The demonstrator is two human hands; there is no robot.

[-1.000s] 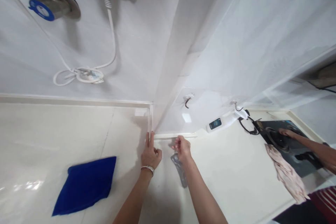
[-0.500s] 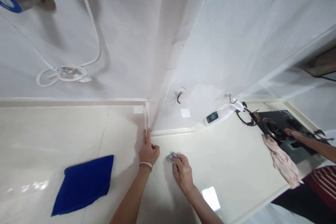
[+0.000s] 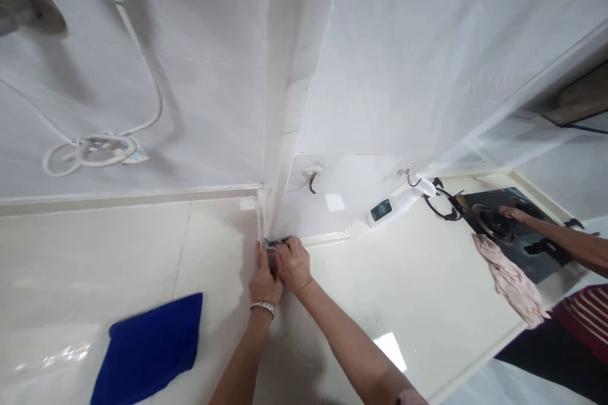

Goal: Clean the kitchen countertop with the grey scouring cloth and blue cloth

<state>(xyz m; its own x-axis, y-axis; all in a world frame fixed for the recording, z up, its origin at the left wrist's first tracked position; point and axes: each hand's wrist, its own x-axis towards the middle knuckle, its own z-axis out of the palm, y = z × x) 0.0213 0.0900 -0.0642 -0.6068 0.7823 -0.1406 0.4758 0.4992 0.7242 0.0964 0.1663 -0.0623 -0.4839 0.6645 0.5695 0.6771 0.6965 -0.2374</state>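
My right hand (image 3: 293, 264) pinches a crumpled grey steel wool scourer (image 3: 272, 244) against the foot of the wall corner, where the wall edge meets the cream countertop (image 3: 361, 304). Most of the scourer is hidden by the fingers. Just beside it, my left hand (image 3: 265, 285) rests with its fingers stretched out along the other side of the corner strip (image 3: 261, 218); nothing shows in it. The two hands are close together and appear to touch. A blue cloth (image 3: 149, 348) lies on the counter to the left.
To the right, a white bottle (image 3: 403, 202) with a dark label stands by the wall, below a hook (image 3: 412, 178). Farther off are a black hob (image 3: 515, 259), a pink cloth (image 3: 508, 275) and another person's hand (image 3: 513, 212). A coiled white cable (image 3: 102, 149) hangs at left.
My right hand has moved left and up with the scourer, from the open counter to the corner beside my left hand. The other person's hand has shifted slightly over the hob.
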